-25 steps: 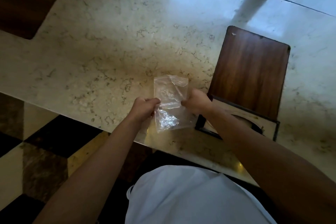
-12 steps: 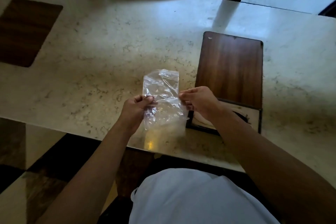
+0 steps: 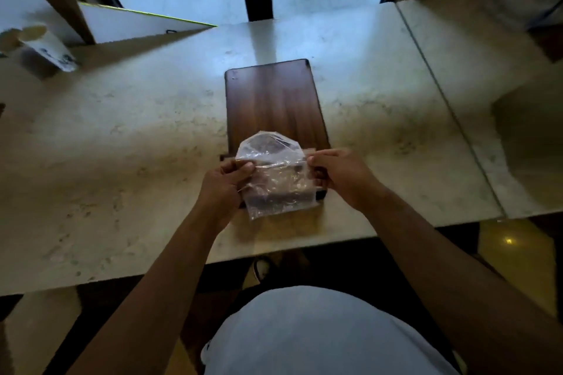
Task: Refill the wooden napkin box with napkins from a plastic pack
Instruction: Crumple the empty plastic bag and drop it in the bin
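A clear, crumpled plastic pack (image 3: 275,176) is held between both hands just above the near end of the wooden napkin box (image 3: 274,100). My left hand (image 3: 224,184) pinches its left edge and my right hand (image 3: 341,175) pinches its right edge. The pack looks see-through with no napkins visible inside. The box is dark brown with a flat lid, lying lengthwise on the marble counter (image 3: 122,161). Its near end is hidden behind the pack and my hands.
A paper cup (image 3: 45,46) stands at the far left of the counter. A white board (image 3: 137,21) leans at the back left. A seam (image 3: 451,106) splits the counter on the right. Glass panes with dark frames stand behind. The counter's near edge runs below my wrists.
The view has swung right and up, so the box now sits centred. Both hands have carried the pack from the box's left side to over its near end.
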